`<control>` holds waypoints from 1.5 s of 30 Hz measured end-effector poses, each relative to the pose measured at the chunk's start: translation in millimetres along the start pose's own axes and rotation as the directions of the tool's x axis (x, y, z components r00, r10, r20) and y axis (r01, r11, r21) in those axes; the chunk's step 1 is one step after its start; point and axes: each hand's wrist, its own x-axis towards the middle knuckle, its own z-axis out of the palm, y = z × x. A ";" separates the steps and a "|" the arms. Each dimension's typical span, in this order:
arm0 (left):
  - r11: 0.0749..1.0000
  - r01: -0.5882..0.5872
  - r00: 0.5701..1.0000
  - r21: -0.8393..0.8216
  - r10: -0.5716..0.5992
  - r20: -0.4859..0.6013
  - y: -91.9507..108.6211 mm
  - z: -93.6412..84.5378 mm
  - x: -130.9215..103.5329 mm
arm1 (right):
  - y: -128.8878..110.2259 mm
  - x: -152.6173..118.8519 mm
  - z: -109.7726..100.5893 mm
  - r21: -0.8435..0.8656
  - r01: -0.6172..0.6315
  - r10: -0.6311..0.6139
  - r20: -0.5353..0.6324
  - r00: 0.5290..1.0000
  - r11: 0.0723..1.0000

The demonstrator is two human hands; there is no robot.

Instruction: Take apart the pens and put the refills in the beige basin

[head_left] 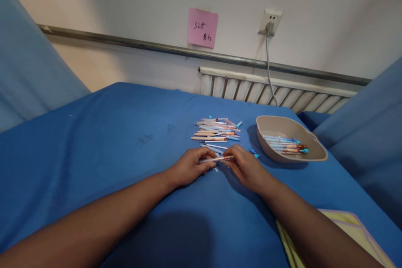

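Observation:
Between my two hands a slim pen barrel (220, 158) with brownish-orange markings lies level, just above the blue cloth. My left hand (190, 166) is closed on its left end, thumb below and fingers above. On the right end, my right hand (245, 167) pinches it; the fingertips partly cover that end. Just beyond my hands is a loose pile of pen parts (209, 138): barrels, thin white refills and small blue and brown pieces. A few parts under my hands are partly hidden.
To the right stands a beige plastic basket (262, 134) holding several pens (282, 144). Small blue pieces (254, 153) lie beside it. A yellow cloth (348, 230) is under my right forearm. Behind the blue-covered table (94, 142) are a radiator (245, 88) and a plugged-in cable (269, 71).

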 end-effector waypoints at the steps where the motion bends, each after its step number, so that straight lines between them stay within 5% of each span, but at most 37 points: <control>1: 1.000 0.002 1.000 -0.006 -0.002 0.011 0.1 0.4 -0.3 | -0.4 -0.3 -0.1 -0.015 0.001 -0.001 -0.001 1.000 1.000; 10: 0.962 -0.124 0.992 0.244 0.115 0.051 0.4 -3.9 -3.3 | 2.8 -3.0 2.2 -0.079 -0.067 0.071 0.053 0.996 0.995; 14: 0.983 -0.069 0.996 0.172 0.058 0.067 -0.3 -2.3 -2.3 | -2.3 -2.6 0.4 -0.140 -0.045 0.044 -0.011 0.999 0.989; 19: 0.989 -0.059 0.995 0.135 0.047 0.088 0.2 -0.3 -3.9 | -1.8 -0.2 0.2 -0.244 -0.020 0.036 0.064 0.997 0.970; 24: 0.969 -0.117 0.991 0.217 0.099 0.091 1.1 -1.8 -3.8 | 2.0 -1.2 2.0 -0.137 -0.075 0.086 0.078 0.993 0.988; 31: 1.000 -0.014 0.997 0.015 0.012 0.075 -2.9 0.5 -1.0 | -0.8 -2.9 -1.6 -0.137 0.027 -0.026 0.011 1.000 0.990; 37: 0.984 -0.085 0.992 0.156 0.070 0.101 -0.9 -1.8 -3.5 | 4.1 -3.5 3.6 0.003 -0.033 0.033 0.052 0.998 0.999; 40: 0.984 -0.081 0.993 0.160 0.064 0.103 -0.7 -2.1 -2.6 | 0.9 -2.5 2.3 -0.032 -0.043 0.042 -0.028 0.999 0.999; 45: 0.994 -0.027 0.995 0.102 0.017 0.098 -0.8 -1.0 -1.6 | -0.6 -1.0 -1.3 -0.104 0.062 -0.061 0.012 0.998 0.993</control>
